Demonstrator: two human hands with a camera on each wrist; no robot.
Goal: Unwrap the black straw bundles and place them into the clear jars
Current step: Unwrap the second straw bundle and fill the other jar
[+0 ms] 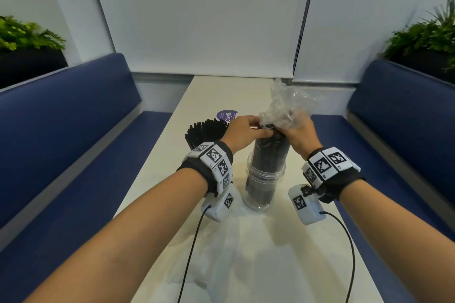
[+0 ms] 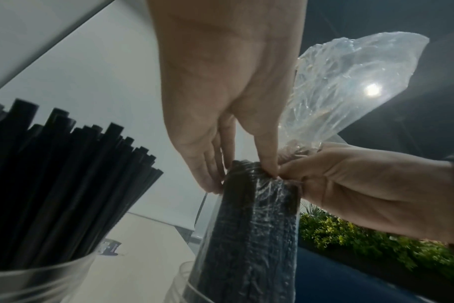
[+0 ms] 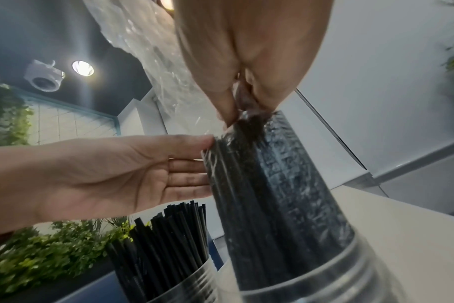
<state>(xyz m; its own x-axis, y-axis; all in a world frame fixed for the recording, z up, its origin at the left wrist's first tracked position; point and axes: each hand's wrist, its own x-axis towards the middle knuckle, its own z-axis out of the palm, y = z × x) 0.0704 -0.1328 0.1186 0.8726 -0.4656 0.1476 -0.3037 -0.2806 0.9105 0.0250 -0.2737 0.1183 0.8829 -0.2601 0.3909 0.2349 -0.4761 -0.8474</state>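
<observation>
A bundle of black straws (image 1: 267,155) stands upright in a clear jar (image 1: 263,194) at the table's middle, film still clinging to its sides. My left hand (image 1: 256,128) holds the bundle's top, thumb in front and fingers behind; in the right wrist view its fingers (image 3: 189,174) lie straight against the bundle (image 3: 272,194). My right hand (image 1: 290,130) grips the crumpled clear plastic wrap (image 1: 288,103), bunched above the straw tops. A second clear jar (image 3: 189,283), left of the first, holds loose black straws (image 1: 206,130).
A purple round label (image 1: 226,114) lies on the cream table (image 1: 283,241) behind the jars. A loose sheet of clear plastic (image 1: 216,253) lies near the front. Blue benches (image 1: 73,118) flank the table, with plants (image 1: 423,37) behind them.
</observation>
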